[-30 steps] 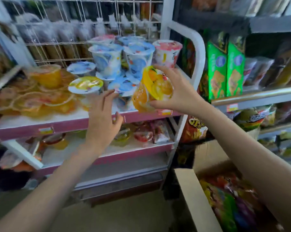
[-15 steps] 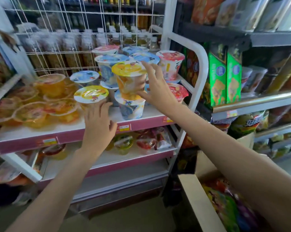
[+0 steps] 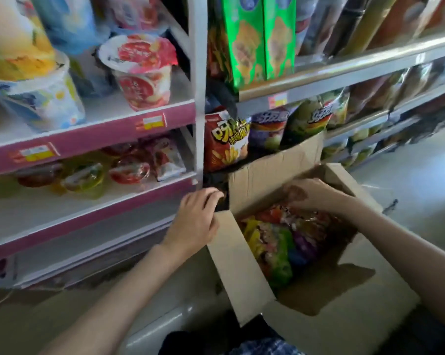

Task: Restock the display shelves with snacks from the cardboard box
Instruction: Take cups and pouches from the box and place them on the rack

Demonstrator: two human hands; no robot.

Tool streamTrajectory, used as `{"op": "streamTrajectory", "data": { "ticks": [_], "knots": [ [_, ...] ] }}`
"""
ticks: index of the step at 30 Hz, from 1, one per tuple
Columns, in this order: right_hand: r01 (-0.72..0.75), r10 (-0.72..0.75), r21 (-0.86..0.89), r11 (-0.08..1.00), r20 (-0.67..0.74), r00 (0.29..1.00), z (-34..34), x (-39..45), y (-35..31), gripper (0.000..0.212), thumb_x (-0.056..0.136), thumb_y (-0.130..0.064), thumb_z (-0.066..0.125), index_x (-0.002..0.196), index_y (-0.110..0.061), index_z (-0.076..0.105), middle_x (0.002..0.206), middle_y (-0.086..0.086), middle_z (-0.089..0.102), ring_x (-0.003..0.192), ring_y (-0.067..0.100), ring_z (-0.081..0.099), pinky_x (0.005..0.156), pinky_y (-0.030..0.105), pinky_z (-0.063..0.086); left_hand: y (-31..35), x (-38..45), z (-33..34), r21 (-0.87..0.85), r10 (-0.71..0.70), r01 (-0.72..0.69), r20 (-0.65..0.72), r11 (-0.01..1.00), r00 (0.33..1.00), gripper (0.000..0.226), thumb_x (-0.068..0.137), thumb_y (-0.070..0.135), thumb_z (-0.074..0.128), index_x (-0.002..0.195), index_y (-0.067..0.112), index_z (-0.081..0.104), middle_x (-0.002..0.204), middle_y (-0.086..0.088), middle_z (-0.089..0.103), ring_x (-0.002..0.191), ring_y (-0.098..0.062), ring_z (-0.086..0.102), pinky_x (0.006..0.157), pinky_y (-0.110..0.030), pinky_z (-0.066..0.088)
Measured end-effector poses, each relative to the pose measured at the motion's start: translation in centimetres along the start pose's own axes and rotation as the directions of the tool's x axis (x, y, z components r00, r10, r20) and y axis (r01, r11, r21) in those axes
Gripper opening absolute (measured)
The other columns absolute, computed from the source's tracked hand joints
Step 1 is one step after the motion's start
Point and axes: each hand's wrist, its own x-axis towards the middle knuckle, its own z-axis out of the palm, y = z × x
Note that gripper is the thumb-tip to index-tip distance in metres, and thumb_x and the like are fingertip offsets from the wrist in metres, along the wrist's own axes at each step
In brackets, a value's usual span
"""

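Down low, head view only. Cardboard box sits open on the floor at the near right, just beside the pink-edged display shelf. It is packed with snack bags, a jumble of green, yellow, red and purple film packs.

Right hand is down inside the box at its far side, fingers curled into the top of the bags; blur hides whether it has actually closed on one, so cannot tell.

Left hand hangs just left of the box by its near-left flap, fingers loosely bent, holding nothing.

Jelly cups already stand on the upper shelf at far left; chip bags line the shelf behind the box.

Handling, by judgement: bags look light, soft, air-filled and slick, contents crushable. Best pinched at the sealed top edge or cradled flat, not squeezed mid-body.
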Motion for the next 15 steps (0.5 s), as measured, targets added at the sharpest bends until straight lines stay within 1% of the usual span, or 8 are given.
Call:
{"op": "streamTrajectory", "data": {
  "ticks": [1, 3, 5, 7, 9, 11, 13, 15],
  "knots": [
    [-0.027, 0.029, -0.023, 0.999, 0.100, 0.995, 1.3, 0.7, 2.2, 0.030, 0.086, -0.029, 0.064, 0.113, -0.018, 0.059, 0.109, -0.002, 0.061, 0.104, 0.019, 0.058, 0.089, 0.028, 0.045, 0.9, 0.7, 1.8, -0.004, -0.024, 0.025, 0.055, 1.000, 0.998, 0.045, 0.073, 0.011, 0.050, 0.118, 0.009, 0.051, 0.115, -0.009, 0.056, 0.105, -0.027, 0.054, 0.087, -0.041, 0.046],
    [-0.058, 0.071, -0.059, 0.997, 0.261, 0.963, 4.0, 3.1, 6.4, 0.036, 0.088, -0.029, 0.061, 0.120, -0.015, 0.057, 0.117, -0.001, 0.057, 0.109, 0.020, 0.055, 0.090, 0.027, 0.042, 2.3, 1.9, 5.8, -0.006, -0.096, 0.098, 0.157, 0.995, 0.983, 0.048, 0.078, 0.008, 0.054, 0.126, 0.008, 0.049, 0.123, -0.010, 0.052, 0.113, -0.030, 0.052, 0.094, -0.042, 0.041],
    [-0.044, 0.059, -0.053, 0.998, 0.323, 0.945, 6.9, 6.1, 10.2, 0.039, 0.088, -0.031, 0.061, 0.122, -0.011, 0.057, 0.117, -0.003, 0.057, 0.111, 0.021, 0.056, 0.088, 0.024, 0.042, 3.7, 3.1, 9.6, -0.024, -0.215, 0.228, 0.243, 0.973, 0.946, 0.052, 0.082, 0.008, 0.056, 0.133, 0.009, 0.044, 0.133, -0.010, 0.046, 0.124, -0.029, 0.043, 0.103, -0.040, 0.033],
    [-0.060, 0.064, -0.024, 0.998, 0.364, 0.929, 10.2, 9.0, 13.6, 0.048, 0.085, -0.037, 0.064, 0.125, -0.012, 0.056, 0.123, 0.006, 0.060, 0.113, 0.024, 0.057, 0.094, 0.031, 0.044, 4.8, 4.2, 12.8, -0.011, -0.309, 0.328, 0.300, 0.945, 0.902, 0.053, 0.082, 0.009, 0.056, 0.134, 0.010, 0.042, 0.136, -0.009, 0.043, 0.126, -0.029, 0.040, 0.104, -0.038, 0.029],
    [-0.100, 0.081, 0.028, 0.995, 0.388, 0.918, 13.5, 11.2, 15.3, 0.056, 0.085, -0.036, 0.065, 0.131, -0.009, 0.050, 0.130, 0.012, 0.055, 0.118, 0.027, 0.053, 0.099, 0.034, 0.042, 5.7, 4.6, 15.1, 0.033, -0.404, 0.421, 0.351, 0.907, 0.844, 0.053, 0.081, 0.008, 0.054, 0.133, 0.011, 0.042, 0.135, -0.008, 0.042, 0.124, -0.030, 0.039, 0.103, -0.037, 0.029],
    [-0.151, 0.098, 0.101, 0.983, 0.405, 0.909, 16.0, 12.6, 15.3, 0.063, 0.085, -0.030, 0.067, 0.137, -0.006, 0.042, 0.134, 0.014, 0.050, 0.122, 0.030, 0.049, 0.097, 0.033, 0.040, 6.1, 4.6, 16.7, 0.045, -0.447, 0.462, 0.351, 0.886, 0.823, 0.053, 0.078, 0.007, 0.056, 0.130, 0.009, 0.045, 0.131, -0.010, 0.046, 0.118, -0.032, 0.043, 0.099, -0.039, 0.034],
    [-0.245, 0.144, 0.169, 0.955, 0.458, 0.877, 19.0, 14.0, 15.7, 0.080, 0.082, -0.029, 0.070, 0.144, -0.007, 0.026, 0.136, 0.016, 0.046, 0.123, 0.031, 0.046, 0.093, 0.032, 0.041, 6.1, 4.8, 18.1, 0.063, -0.474, 0.480, 0.317, 0.875, 0.822, 0.053, 0.074, 0.005, 0.060, 0.126, 0.007, 0.049, 0.125, -0.013, 0.051, 0.111, -0.034, 0.048, 0.094, -0.042, 0.040],
    [-0.313, 0.167, 0.222, 0.923, 0.502, 0.848, 22.6, 14.7, 16.2, 0.098, 0.075, -0.032, 0.077, 0.148, -0.011, 0.014, 0.140, 0.014, 0.043, 0.125, 0.032, 0.045, 0.097, 0.033, 0.043, 6.1, 4.9, 18.9, 0.096, -0.497, 0.494, 0.309, 0.864, 0.811, 0.053, 0.075, 0.007, 0.060, 0.126, 0.009, 0.048, 0.124, -0.011, 0.051, 0.110, -0.031, 0.048, 0.093, -0.041, 0.041]
  ]
}}
